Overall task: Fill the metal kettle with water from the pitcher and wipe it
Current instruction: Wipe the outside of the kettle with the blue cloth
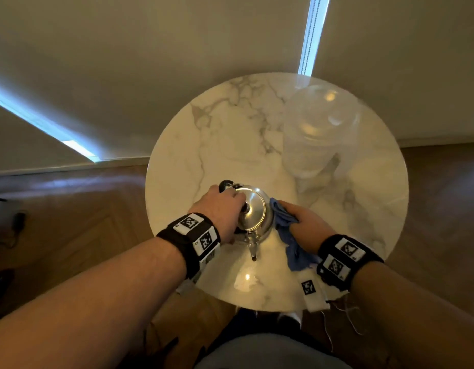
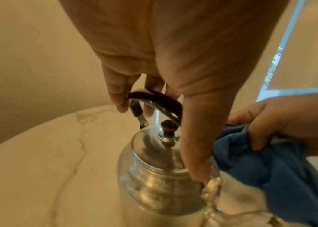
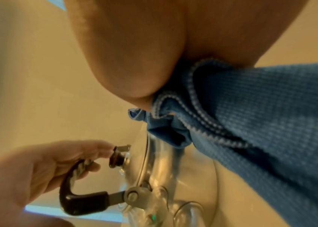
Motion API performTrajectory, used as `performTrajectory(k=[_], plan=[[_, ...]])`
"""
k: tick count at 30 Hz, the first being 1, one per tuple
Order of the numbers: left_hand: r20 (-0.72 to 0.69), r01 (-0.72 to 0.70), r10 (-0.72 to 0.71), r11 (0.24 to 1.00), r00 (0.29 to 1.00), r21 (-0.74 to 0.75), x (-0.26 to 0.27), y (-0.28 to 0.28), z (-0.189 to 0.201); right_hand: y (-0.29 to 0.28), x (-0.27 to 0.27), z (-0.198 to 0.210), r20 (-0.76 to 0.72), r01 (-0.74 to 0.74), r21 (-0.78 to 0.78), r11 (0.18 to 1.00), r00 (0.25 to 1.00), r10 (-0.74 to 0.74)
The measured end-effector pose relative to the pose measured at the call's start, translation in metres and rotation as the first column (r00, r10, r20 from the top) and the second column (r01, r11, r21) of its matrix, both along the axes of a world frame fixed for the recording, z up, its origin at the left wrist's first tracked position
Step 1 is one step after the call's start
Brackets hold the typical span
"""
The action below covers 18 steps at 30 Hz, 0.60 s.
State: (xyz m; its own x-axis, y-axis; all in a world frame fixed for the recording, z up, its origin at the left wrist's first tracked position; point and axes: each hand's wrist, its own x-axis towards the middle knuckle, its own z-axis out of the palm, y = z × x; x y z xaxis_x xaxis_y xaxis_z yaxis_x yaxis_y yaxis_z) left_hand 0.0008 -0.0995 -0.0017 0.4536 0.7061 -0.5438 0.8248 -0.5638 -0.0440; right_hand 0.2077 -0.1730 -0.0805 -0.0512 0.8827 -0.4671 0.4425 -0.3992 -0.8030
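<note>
Right hand (image 1: pixel 301 222) bunches a blue cloth (image 1: pixel 285 222) against the steel kettle (image 1: pixel 253 211) on the marble table (image 1: pixel 230 145), while the left hand (image 1: pixel 220 206) curls round its black handle (image 2: pixel 154 99). Wiping appears under way; next, the cloth likely needs sweeping round the body. The pitcher (image 1: pixel 318 134) stands behind.

Kettle (image 1: pixel 253 214) base hidden; pitcher (image 1: pixel 318 134) blurred.

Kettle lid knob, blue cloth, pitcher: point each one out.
kettle lid knob (image 2: pixel 167 126), left wrist view, on the dark top of the knob.
blue cloth (image 3: pixel 267 110), right wrist view, on the woven face below the palm.
pitcher (image 1: pixel 314 139), head view, on its clear side wall.
</note>
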Motion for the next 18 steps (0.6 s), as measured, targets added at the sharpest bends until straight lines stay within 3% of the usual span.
performTrajectory(k=[3, 6, 8, 10, 14, 18], plan=[[-0.095, 0.239, -0.230, 0.967, 0.968, 0.087, -0.001, 0.013, 0.020, -0.015, 0.009, 0.012, -0.003, 0.026, -0.039, 0.999, 1.000, -0.026], [-0.174, 0.564, -0.542, 0.819, 0.822, 0.111, -0.001, 0.030, 0.031, -0.028, 0.015, 0.019, -0.039, 0.102, -0.058, 0.993, 0.994, -0.105], [-0.184, 0.686, -0.665, 0.722, 0.724, 0.091, 0.005, 0.042, 0.032, -0.036, 0.017, 0.024, -0.059, 0.119, -0.064, 0.991, 0.991, -0.123], [-0.152, 0.726, -0.713, 0.686, 0.685, 0.056, 0.016, 0.048, 0.030, -0.043, 0.019, 0.025, -0.081, 0.122, -0.072, 0.990, 0.988, -0.128], [-0.169, 0.673, -0.679, 0.733, 0.714, -0.104, 0.037, 0.057, 0.034, -0.052, 0.021, 0.028, -0.125, 0.155, -0.099, 0.983, 0.978, -0.167], [-0.151, 0.608, -0.621, 0.784, 0.769, -0.123, 0.036, 0.062, 0.034, -0.051, 0.025, 0.040, -0.130, 0.163, -0.089, 0.983, 0.976, -0.174]])
